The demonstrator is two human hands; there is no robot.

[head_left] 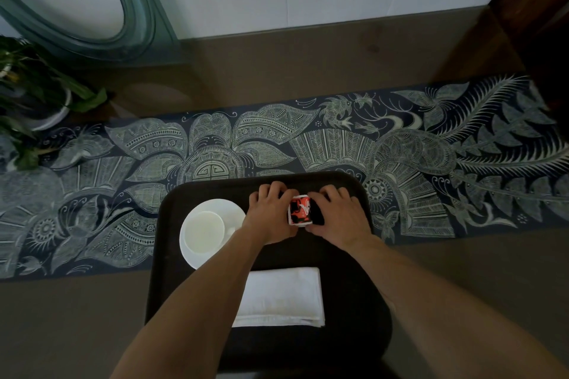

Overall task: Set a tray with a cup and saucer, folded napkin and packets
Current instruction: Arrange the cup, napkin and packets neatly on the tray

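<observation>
A dark tray [172, 224] lies on the table in front of me. On its left side stands a white cup [203, 231] on a white saucer [200, 255]. A folded white napkin [283, 295] lies on the tray's near part. At the far middle of the tray my left hand [271, 215] and my right hand [338, 218] both hold a small stack of red, black and white packets [300, 209] between their fingers, low over the tray. Whether the packets touch the tray is hidden by the hands.
A blue and white patterned runner [415, 157] crosses the brown table under the tray's far end. A potted green plant [34, 95] stands at the far left. An oval mirror frame [138, 9] leans at the wall behind.
</observation>
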